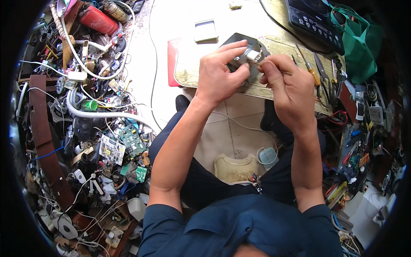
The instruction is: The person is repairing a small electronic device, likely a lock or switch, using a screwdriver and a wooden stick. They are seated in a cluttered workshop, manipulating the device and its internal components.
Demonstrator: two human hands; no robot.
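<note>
A dark grey housing [236,39] sits near the front edge of the worn wooden board [188,64], with a small white connector-like part [254,55] at its right side. My left hand [223,73] grips the housing, index finger stretched over it and thumb bent against it. My right hand [284,85] is closed in a pinch just right of the white part; what lies between thumb and forefinger is too small to make out. A small silver-rimmed tray [206,30] lies left of the housing. A yellow-handled tool [315,76] and scissors [325,81] lie at the right.
A black induction cooker [309,23] and green bag [359,58] are at the back right. A red board [172,60] shows under the wooden one. Piled electronic scrap, cables and a red cylinder [97,19] crowd the left; more clutter lines the right. A blue-grey power strip [267,156] lies below.
</note>
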